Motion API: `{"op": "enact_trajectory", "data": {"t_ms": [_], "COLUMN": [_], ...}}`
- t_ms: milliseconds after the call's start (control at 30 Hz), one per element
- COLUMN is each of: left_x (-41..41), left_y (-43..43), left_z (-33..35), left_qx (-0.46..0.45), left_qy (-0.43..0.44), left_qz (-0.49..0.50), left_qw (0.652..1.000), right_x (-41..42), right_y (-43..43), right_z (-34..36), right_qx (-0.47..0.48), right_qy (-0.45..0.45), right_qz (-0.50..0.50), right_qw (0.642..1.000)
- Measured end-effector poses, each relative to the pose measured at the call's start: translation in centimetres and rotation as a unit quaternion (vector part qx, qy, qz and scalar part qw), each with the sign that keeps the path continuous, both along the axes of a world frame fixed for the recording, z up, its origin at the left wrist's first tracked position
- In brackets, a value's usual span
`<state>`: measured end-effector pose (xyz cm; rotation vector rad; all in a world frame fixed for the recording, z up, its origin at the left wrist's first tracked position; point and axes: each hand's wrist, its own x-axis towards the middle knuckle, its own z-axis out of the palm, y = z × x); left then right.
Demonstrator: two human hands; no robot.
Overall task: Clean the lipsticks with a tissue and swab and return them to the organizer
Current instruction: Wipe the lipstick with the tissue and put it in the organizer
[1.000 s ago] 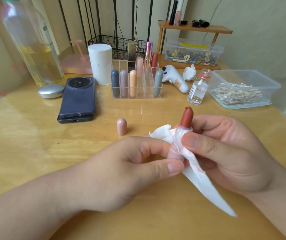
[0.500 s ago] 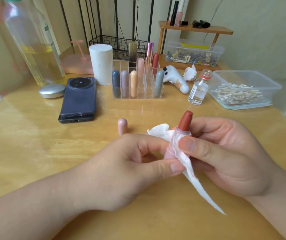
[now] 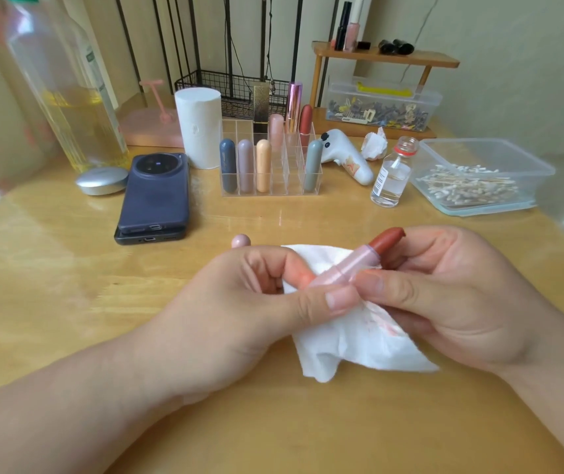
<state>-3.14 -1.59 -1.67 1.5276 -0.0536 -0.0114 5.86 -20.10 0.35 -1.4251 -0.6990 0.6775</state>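
A pink-cased lipstick [image 3: 352,265] with its brick-red bullet out lies tilted to the right between my hands. My left hand [image 3: 239,302] pinches its lower end between thumb and fingers. My right hand [image 3: 444,295] holds the case with the thumb across it and grips a white tissue [image 3: 352,347] with red smears, which hangs open under the lipstick. The lipstick's pink cap [image 3: 240,240] stands on the table behind my left hand. A clear organizer [image 3: 284,186] at the back holds several capped lipsticks.
A dark phone [image 3: 154,196] lies left of the organizer, with a silver disc [image 3: 102,180] and a tall oil bottle [image 3: 68,97] further left. A small glass bottle [image 3: 390,176] and a clear tub of swabs [image 3: 479,176] stand at right. A tissue roll [image 3: 198,128] stands behind.
The lipstick has tipped from upright to leaning right. The tissue has come unwrapped from the case and spread open below it. My hands have shifted slightly toward me.
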Motion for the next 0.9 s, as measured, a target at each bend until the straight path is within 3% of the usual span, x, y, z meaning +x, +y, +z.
{"op": "enact_trajectory", "data": {"t_ms": [100, 267, 467, 700, 800, 900], "left_x": [0.0, 0.1, -0.2, 0.0, 0.0, 0.1], "left_y": [0.0, 0.3, 0.2, 0.2, 0.1, 0.0], "left_z": [0.1, 0.2, 0.4, -0.2, -0.2, -0.3], "left_qx": [-0.058, -0.045, -0.006, -0.071, -0.077, -0.082], "left_qy": [0.005, 0.010, 0.001, 0.003, -0.009, -0.015], "left_qz": [-0.015, -0.010, -0.019, -0.001, 0.021, 0.032], "left_qw": [0.998, 0.999, 1.000, 0.997, 0.997, 0.996], "right_x": [0.9, 1.1, 1.2, 1.9, 1.8, 1.3], "right_y": [-0.5, -0.4, -0.4, -0.7, -0.8, -0.5], "right_z": [0.1, -0.3, -0.6, -0.7, -0.7, -0.3], "right_qx": [-0.038, -0.100, -0.083, -0.022, 0.018, -0.046], "right_qy": [0.007, 0.000, 0.010, 0.064, 0.107, 0.058], "right_qz": [-0.011, -0.026, -0.037, -0.108, -0.047, -0.013], "right_qw": [0.999, 0.995, 0.996, 0.992, 0.993, 0.997]}}
